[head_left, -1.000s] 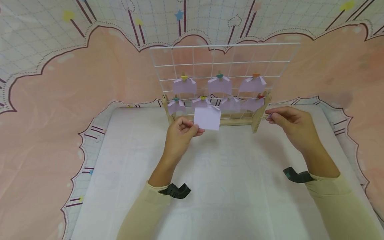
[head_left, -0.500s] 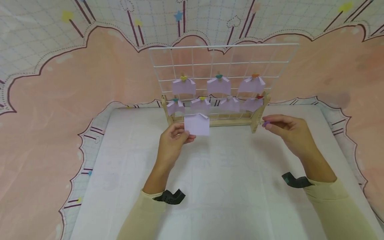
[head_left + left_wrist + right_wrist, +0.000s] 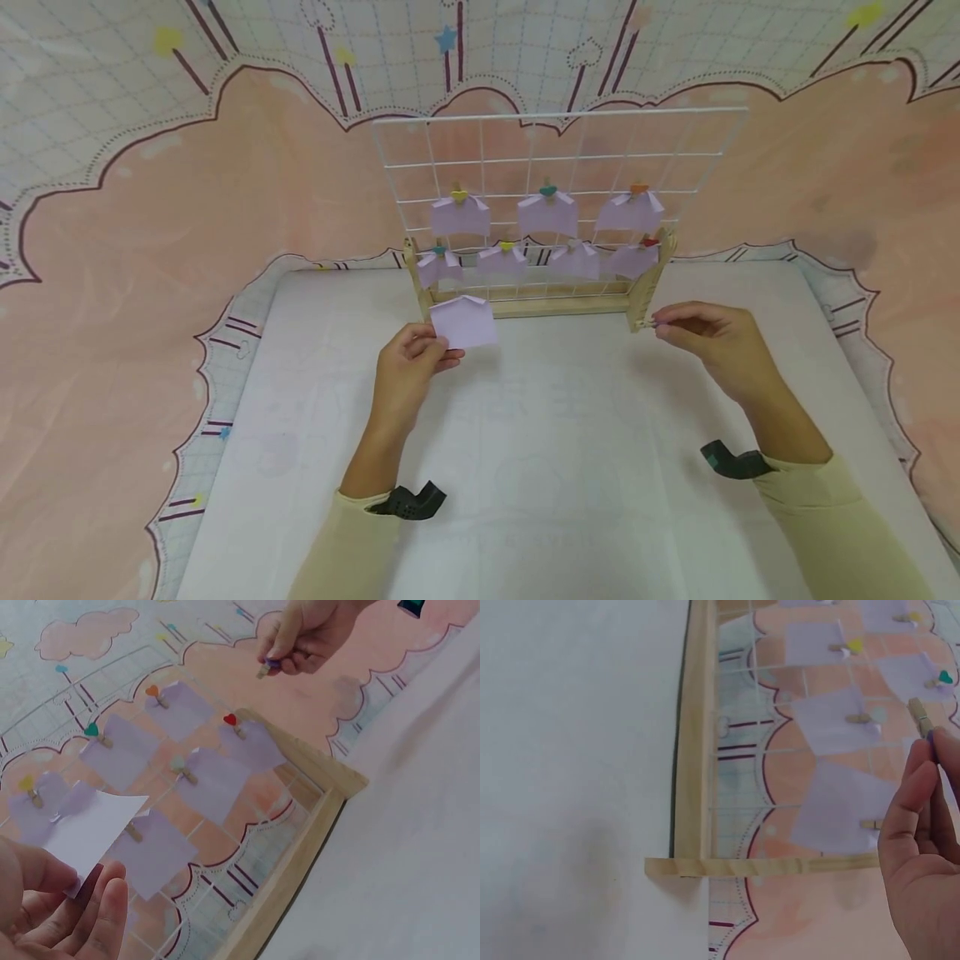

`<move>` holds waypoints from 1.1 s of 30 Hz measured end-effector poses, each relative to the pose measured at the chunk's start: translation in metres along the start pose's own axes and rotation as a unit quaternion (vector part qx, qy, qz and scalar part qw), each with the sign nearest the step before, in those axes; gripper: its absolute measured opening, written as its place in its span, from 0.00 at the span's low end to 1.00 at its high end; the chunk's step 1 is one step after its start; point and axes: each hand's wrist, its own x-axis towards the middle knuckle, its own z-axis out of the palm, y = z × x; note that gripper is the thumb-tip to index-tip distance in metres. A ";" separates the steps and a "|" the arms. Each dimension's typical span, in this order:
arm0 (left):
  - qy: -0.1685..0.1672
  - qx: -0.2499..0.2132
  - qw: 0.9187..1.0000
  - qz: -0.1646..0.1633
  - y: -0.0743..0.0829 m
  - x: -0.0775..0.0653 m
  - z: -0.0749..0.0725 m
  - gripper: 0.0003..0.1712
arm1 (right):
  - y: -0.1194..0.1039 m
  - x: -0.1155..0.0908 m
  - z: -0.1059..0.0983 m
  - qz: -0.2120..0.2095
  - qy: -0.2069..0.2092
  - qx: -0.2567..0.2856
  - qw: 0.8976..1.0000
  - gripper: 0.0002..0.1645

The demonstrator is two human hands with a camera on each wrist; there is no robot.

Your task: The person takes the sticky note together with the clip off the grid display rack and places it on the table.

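My left hand (image 3: 405,375) pinches a lilac paper note (image 3: 467,323) by its lower left corner, in front of the rack's left end. The note's top edge is creased. In my right hand (image 3: 720,346), thumb and fingers pinch a small wooden clothespin (image 3: 919,716) with a purple ornament, beside the rack's right foot. Behind both hands stands a white wire grid (image 3: 555,155) on a wooden stand (image 3: 562,308). Several lilac notes hang on it in two rows, held by clothespins with coloured hearts, such as a red-heart clothespin (image 3: 232,724) and a teal-heart clothespin (image 3: 96,733).
A white table surface (image 3: 570,467) spreads in front of the rack. Behind and around it lies a peach cloth (image 3: 825,167) with a printed cloud border. A black wrist strap piece (image 3: 408,502) sits at my left cuff, and another black piece (image 3: 735,462) at the right.
My left hand has moved left and down toward me with the note, off the hanging notes. My right hand has come down slightly, still pinching the clothespin.
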 end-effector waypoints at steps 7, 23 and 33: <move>0.014 0.015 1.000 -0.023 -0.008 0.000 -0.014 0.09 | 0.007 0.000 0.000 0.007 -0.006 0.014 1.000 0.12; 0.025 0.009 0.999 -0.039 -0.020 0.003 -0.032 0.08 | 0.022 -0.007 0.001 0.041 -0.007 0.017 0.999 0.14; 0.031 0.025 0.996 -0.077 -0.032 0.008 -0.043 0.10 | 0.040 -0.007 0.003 0.057 -0.007 0.008 0.998 0.18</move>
